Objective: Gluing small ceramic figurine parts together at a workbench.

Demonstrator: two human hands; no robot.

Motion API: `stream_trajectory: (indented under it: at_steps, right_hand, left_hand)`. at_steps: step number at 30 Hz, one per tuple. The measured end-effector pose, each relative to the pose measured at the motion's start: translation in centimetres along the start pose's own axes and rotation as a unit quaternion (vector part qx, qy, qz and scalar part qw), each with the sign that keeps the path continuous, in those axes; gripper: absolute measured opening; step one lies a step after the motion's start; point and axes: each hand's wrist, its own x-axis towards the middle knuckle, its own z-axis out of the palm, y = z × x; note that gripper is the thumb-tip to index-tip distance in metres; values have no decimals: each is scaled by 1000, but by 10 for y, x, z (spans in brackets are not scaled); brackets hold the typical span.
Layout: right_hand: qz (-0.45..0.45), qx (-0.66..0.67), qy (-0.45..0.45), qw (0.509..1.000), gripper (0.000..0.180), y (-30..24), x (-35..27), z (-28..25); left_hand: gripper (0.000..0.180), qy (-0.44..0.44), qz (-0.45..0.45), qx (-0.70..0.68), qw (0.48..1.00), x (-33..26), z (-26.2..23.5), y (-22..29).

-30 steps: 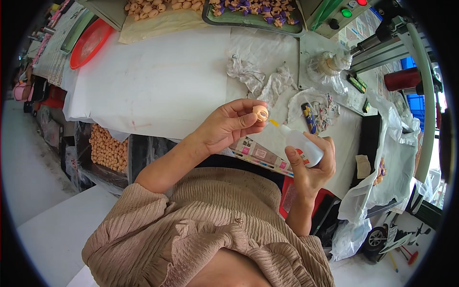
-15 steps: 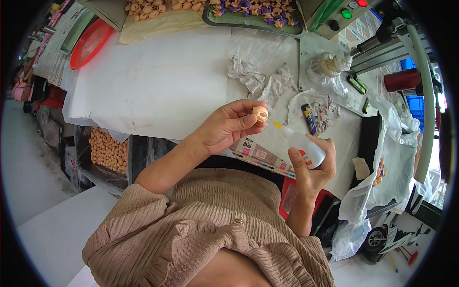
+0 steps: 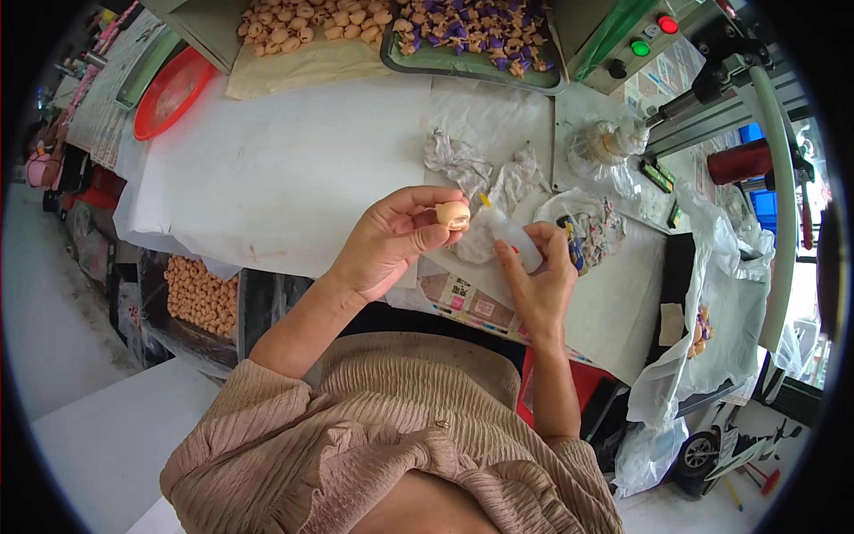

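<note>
My left hand (image 3: pixel 384 238) pinches a small tan hollow plastic piece (image 3: pixel 453 215), like a doll's head, between thumb and fingers. An opening edge shows on its side. In my right hand (image 3: pixel 544 289) is a whitish squeeze bottle (image 3: pixel 500 230), tilted with its yellow nozzle (image 3: pixel 485 201) pointing up and to the left. The nozzle is just right of the tan piece and apart from it. Fingers hide much of the bottle's lower part. Beyond the hands lie crumpled, stained cloths (image 3: pixel 458 158) on the white-covered table (image 3: pixel 294 169).
A tray (image 3: pixel 463 78) of tan and purple figure parts stands at the back, beside a heap of tan pieces (image 3: pixel 311 22). A red basin (image 3: pixel 173 98) is far left, and a bin of tan pieces (image 3: pixel 200 298) below. At right stand a machine (image 3: pixel 689 93) and a plastic-lined box (image 3: pixel 725 329).
Both hands have shifted left. The tan piece is turned so its opening faces differently. The bottle has swung more upright, its nozzle now pointing higher. The whole view has tilted slightly.
</note>
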Motion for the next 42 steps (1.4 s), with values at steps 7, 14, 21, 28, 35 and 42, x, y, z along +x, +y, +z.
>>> stream_trajectory:
  at_steps: [7,14,21,28,35,42]
  right_hand:
    - [-117,-115,15,986,15,-23,58,-13]
    - [-292,-213,38,932,23,-18,195,27]
    - [-171,-316,47,932,16,-9,270,70]
    - [-222,-149,-14,963,15,-34,213,28]
    - [-38,169,-185,967,25,-55,109,-14]
    - [26,323,-190,927,33,-43,48,-23]
  left_hand:
    - [39,17,-38,-56,998,-7,-10,15]
    - [41,3,-43,-52,998,-3,-8,11]
    - [39,8,-51,-75,996,-10,-1,25]
    - [39,22,-66,-78,994,-15,-4,26]
    - [37,25,-93,-110,989,-1,4,16]
    - [37,17,-133,-145,980,5,19,2]
